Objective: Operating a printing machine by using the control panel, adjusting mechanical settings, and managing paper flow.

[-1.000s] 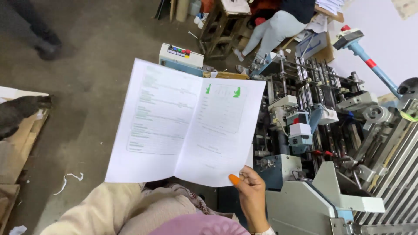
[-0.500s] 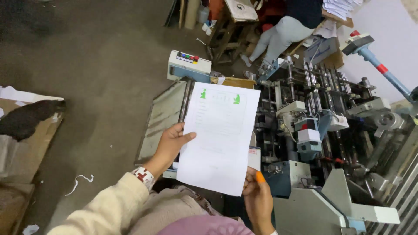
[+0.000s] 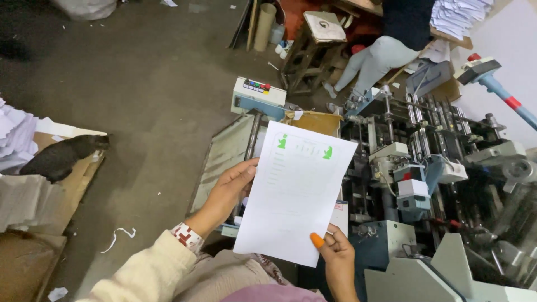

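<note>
Sheet: I hold a white printed sheet (image 3: 293, 196) up in front of me, tilted a little to the right, with two small green figures near its top edge and faint print below.
Left hand: my left hand (image 3: 230, 188) grips the sheet's left edge, thumb on the front face, fingers curled behind the paper.
Right hand: my right hand (image 3: 335, 254) pinches the sheet's lower right corner, the thumb with its orange nail lying on the front.
Behind the sheet: a paper-folding machine (image 3: 425, 168) with rollers and grey housings stretches to the right; its small control box (image 3: 259, 94) with coloured buttons sits just above the sheet's top left.
Farther off: a wooden stool (image 3: 313, 45) stands on the concrete floor (image 3: 156, 89), and a seated person's legs (image 3: 375, 61) show beside it.
Left side: a dark cat (image 3: 61, 157) lies on cardboard (image 3: 78, 184) next to paper stacks (image 3: 17, 140).
</note>
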